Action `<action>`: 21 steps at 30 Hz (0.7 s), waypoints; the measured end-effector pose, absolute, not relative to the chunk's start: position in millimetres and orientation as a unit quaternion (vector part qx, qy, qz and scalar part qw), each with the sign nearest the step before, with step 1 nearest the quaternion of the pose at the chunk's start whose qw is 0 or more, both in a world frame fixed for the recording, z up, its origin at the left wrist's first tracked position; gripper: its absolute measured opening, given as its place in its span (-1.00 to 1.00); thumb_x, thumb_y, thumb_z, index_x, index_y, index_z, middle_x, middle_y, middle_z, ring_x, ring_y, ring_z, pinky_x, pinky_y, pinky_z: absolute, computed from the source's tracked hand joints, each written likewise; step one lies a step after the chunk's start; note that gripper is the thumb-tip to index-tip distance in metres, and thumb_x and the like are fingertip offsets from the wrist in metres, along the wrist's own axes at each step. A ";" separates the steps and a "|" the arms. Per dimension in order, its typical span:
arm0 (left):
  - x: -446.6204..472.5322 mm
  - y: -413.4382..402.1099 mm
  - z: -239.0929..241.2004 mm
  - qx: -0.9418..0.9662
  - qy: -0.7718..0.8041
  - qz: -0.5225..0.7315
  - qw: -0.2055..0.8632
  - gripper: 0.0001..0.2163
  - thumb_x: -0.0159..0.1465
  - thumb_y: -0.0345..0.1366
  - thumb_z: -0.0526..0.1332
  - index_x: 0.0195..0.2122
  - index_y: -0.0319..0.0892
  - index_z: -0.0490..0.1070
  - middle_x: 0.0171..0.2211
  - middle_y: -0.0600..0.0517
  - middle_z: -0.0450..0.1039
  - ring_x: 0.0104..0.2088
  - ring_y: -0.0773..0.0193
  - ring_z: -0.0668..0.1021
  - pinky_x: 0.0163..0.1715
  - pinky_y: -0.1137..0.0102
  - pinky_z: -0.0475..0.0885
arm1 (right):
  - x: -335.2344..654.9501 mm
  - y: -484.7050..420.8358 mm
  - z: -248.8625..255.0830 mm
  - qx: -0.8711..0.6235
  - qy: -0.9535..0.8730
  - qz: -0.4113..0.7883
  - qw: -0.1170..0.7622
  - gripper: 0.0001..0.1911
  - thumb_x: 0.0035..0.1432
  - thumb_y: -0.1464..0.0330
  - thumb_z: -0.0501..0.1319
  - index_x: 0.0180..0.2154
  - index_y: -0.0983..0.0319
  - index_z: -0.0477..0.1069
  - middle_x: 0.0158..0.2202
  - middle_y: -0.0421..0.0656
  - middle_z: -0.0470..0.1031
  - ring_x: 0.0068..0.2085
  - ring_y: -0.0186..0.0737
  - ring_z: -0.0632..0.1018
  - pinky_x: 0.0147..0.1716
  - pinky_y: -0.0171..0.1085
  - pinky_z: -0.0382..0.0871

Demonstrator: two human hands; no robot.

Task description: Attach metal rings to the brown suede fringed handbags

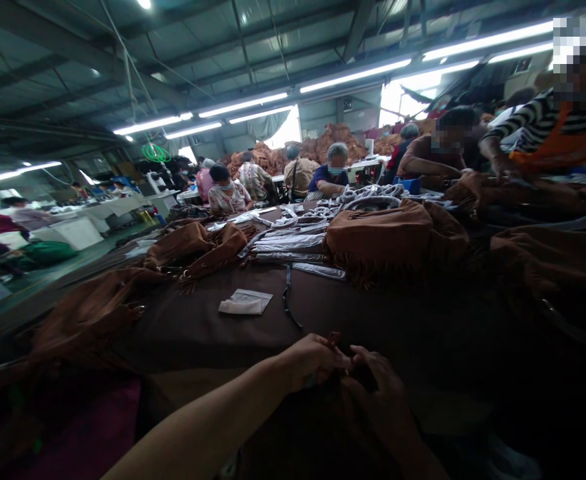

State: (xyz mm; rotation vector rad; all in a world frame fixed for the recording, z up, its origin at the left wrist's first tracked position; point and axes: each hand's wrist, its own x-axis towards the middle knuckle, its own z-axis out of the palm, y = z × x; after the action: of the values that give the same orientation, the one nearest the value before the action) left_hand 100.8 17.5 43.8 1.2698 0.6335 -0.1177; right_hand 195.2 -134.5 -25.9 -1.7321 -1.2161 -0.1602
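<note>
I'm on the small brown tab [333, 340] first: it sticks up, long axis near upright, right at the near edge of the table, low and centre in my view. It sits at the fingertips of the left hand [309, 363], which is closed in a pinch on its lower end. The right hand [380, 383] is just beside it, to the tab's right and slightly nearer me, fingers curled and meeting the left. It's too dark there for me to tell whether they grip anything. So the left hand is the nearer one, the tab rising from between the two. Under both hands lies a dark brown bag [317, 433], mostly in shadow. Out beyond, on the brown table cover [197, 340], a white folded packet [245, 302] and a thin dark strap [287, 297] lie well apart from the hands, with nothing between them and the tab. Farther back I see wrapped grey straps [293, 243], a fringed tan bag [393, 233] and seated co-workers [227, 193] at the far tables
</note>
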 end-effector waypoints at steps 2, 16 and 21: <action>99.6 18.7 42.3 0.574 0.300 -0.064 0.759 -0.75 -0.16 -0.23 0.42 -0.52 -0.29 0.48 -0.73 0.18 0.21 -0.74 0.52 0.17 -0.72 0.53 0.00 | 195.4 -135.7 -27.2 -0.703 -0.517 -0.053 0.485 -0.67 0.14 0.23 0.27 -0.04 0.12 0.39 -0.20 -0.15 0.51 -0.17 -0.13 0.52 -0.21 -0.18 0.49; 95.0 13.3 50.9 0.585 0.297 -0.066 0.752 -0.70 -0.20 -0.19 0.44 -0.54 -0.27 0.43 -0.74 0.19 0.19 -0.74 0.51 0.18 -0.72 0.52 0.00 | 195.2 -139.1 -23.5 -0.694 -0.537 -0.007 0.479 -0.72 0.22 0.31 0.18 -0.01 0.09 0.40 -0.13 -0.15 0.52 -0.09 -0.13 0.50 -0.11 -0.14 0.43; 94.8 14.3 52.7 0.597 0.303 -0.073 0.739 -0.67 -0.19 -0.16 0.46 -0.49 -0.28 0.48 -0.72 0.17 0.25 -0.73 0.53 0.19 -0.71 0.53 -0.02 | 187.3 -139.2 -29.1 -0.724 -0.450 0.087 0.515 -0.67 0.15 0.25 0.23 -0.02 0.12 0.37 -0.09 -0.12 0.47 -0.09 -0.10 0.51 -0.12 -0.14 0.44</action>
State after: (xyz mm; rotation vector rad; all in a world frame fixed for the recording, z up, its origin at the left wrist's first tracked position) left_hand 94.8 14.3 52.7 1.3112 0.6646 -0.1598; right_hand 187.3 -139.2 -29.1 -1.7408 -1.0821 0.2083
